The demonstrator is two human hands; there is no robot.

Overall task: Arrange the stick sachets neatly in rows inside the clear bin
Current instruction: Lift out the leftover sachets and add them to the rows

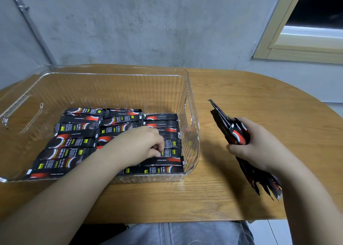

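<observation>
Reaching over the near wall of the clear bin [193, 114], the left hand [143, 146] lies on the sachet rows [74, 142] with its fingers curled down, the fingertips pinching or pressing one sachet [167, 150] in the right-hand column; whether it truly grips that sachet cannot be told. Black and red sachets lie flat in three columns across the near half of the bin's floor, their long sides running left to right, while the far half shows bare plastic. To the right, outside the bin and above the wooden table [241, 88], the right hand [259, 148] is clenched around a bundle of stick sachets [235, 131], which stick out past the fist at both ends, tilted toward the table's far edge above and toward its near edge below. The bin stands at the table's left side, its left handle cutout near the left edge.
</observation>
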